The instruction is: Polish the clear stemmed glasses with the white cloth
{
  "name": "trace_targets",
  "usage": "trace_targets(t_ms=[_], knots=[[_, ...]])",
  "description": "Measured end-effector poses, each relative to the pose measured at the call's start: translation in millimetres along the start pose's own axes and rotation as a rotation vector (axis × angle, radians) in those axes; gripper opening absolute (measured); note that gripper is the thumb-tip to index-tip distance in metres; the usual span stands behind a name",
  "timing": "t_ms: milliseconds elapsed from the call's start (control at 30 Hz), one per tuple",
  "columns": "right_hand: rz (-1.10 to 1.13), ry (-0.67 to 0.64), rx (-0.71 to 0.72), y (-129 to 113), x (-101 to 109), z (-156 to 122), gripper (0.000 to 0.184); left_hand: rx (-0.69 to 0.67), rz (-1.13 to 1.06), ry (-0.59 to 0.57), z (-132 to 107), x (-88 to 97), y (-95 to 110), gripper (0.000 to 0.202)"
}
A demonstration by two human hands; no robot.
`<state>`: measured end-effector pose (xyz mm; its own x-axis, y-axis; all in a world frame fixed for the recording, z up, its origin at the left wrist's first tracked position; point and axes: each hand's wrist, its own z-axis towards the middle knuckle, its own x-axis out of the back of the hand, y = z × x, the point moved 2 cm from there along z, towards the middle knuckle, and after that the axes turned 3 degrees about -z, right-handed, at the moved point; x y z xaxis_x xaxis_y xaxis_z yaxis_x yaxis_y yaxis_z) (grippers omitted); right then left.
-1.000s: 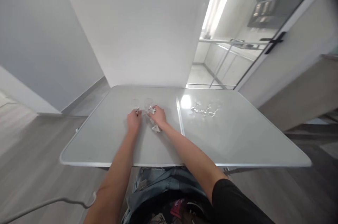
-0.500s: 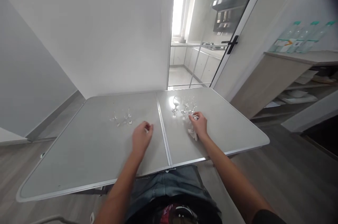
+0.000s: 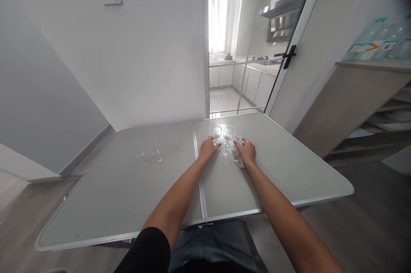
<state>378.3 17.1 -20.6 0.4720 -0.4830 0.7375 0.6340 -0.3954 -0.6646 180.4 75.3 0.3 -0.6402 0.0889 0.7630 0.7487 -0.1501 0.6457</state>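
Three clear stemmed glasses stand in a row on the right half of the table [image 3: 272,170]. My left hand [image 3: 209,148] is at the leftmost glass [image 3: 216,132], its thumb and fingers closed about the foot. Beside it stands the middle glass [image 3: 228,134], between my two hands. A white cloth [image 3: 239,163] hangs below my right hand [image 3: 246,151], pinched in its fingers. That hand is right in front of the third glass [image 3: 239,133], partly covering its lower part; whether the fingers touch it, I cannot tell.
Several small transparent pieces, perhaps more glasses [image 3: 156,153], stand on the table's left half. A metal seam [image 3: 201,191] divides the tabletop. Behind are a wall and a glass door [image 3: 244,80]. Plastic bottles [image 3: 372,43] top a wooden shelf unit [image 3: 346,101] at right.
My left hand has moved right and forward, across the seam, to the leftmost glass. My right hand stays by the third glass with the cloth. The camera view has tilted up.
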Motion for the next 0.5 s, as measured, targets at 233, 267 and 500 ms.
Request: trace_targets(t_ms=[233, 267, 500], knots=[[-0.019, -0.003, 0.017, 2, 1, -2, 0.040, -0.031, -0.055, 0.038, -11, -3.4, 10, 0.029], [-0.026, -0.002, 0.021, 4, -1, -1, 0.039, -0.033, -0.059, 0.053, -17, 0.3, 9, 0.029], [-0.033, 0.050, 0.033, 15, -13, 6, 0.042, -0.150, -0.118, 0.231, -111, 67.5, -25, 0.045]])
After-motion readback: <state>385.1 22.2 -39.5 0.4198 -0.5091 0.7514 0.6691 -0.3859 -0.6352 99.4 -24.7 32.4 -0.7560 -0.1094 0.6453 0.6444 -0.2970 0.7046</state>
